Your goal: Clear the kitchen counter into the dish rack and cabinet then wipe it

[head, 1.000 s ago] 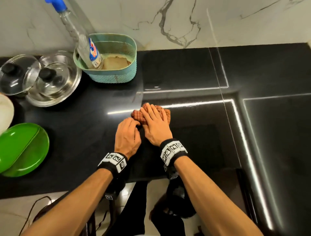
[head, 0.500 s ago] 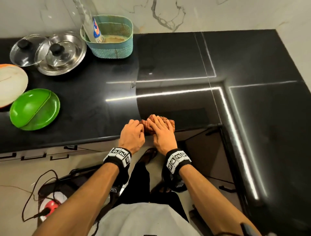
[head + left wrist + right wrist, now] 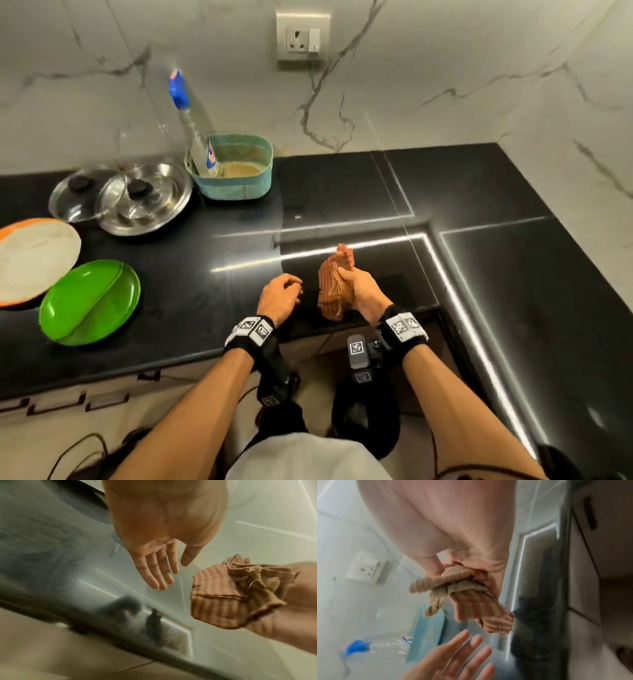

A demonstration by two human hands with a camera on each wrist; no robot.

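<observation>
One black counter (image 3: pixel 479 274) spans the scene in an L shape, set against a marble-patterned wall (image 3: pixel 445 85) that carries 1 socket plate (image 3: pixel 303 36). On the left part of the counter lie, from the edge inward, 1 white plate with an orange rim (image 3: pixel 30 260) and 1 green divided plate (image 3: pixel 90 301), just beside each other; whether they touch cannot be told. Behind them rests 1 steel dish (image 3: pixel 150 202) with 2 glass lids (image 3: pixel 102 197) bearing black knobs; the lids overlap. At the wall stands 1 teal basket (image 3: pixel 236 186), which holds 1 clear bottle (image 3: pixel 191 137) with a blue cap, leaning left. Near the front edge of the counter, the right hand (image 3: pixel 363 291) grips the striped cloth (image 3: pixel 334 284) with fingers and thumb curled round it; the cloth is bunched, stands roughly upright, and is raised clear of the counter surface. The right wrist view shows loose folds of the cloth hanging out of the fist. The left hand (image 3: pixel 279 296) is just beside the cloth, apart from it, above the counter and holding nothing; the left wrist view shows its fingers (image 3: pixel 154 568) straight and close together, thumb set slightly apart. Both wrists carry black bands with printed marker tags.
</observation>
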